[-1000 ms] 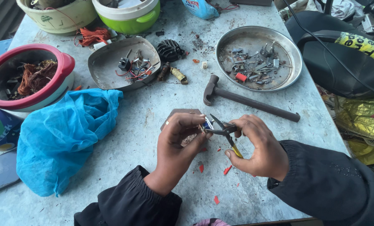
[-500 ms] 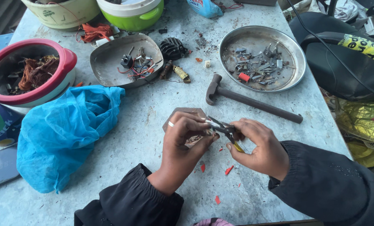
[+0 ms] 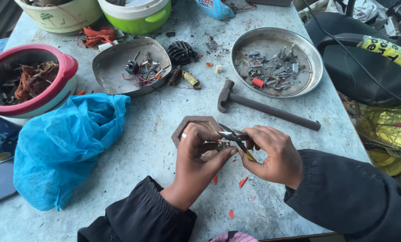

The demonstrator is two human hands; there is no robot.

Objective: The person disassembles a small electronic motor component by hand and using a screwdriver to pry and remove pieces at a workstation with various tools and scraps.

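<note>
The grey, scuffed desk (image 3: pixel 173 116) carries a hammer (image 3: pixel 265 107), a round metal tray (image 3: pixel 314 58) and a blue plastic bag (image 3: pixel 66 143). Above a hexagonal block (image 3: pixel 193 123), left hand (image 3: pixel 198 163) fingers pinch a small component (image 3: pixel 223 144); right hand (image 3: pixel 274 154) fingers grip pliers (image 3: pixel 236 136) closed on it.

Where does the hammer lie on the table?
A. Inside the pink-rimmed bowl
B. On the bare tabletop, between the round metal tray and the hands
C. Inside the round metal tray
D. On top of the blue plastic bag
B: the hammer lies flat on the table, below the round metal tray and above the left hand and right hand.
</note>
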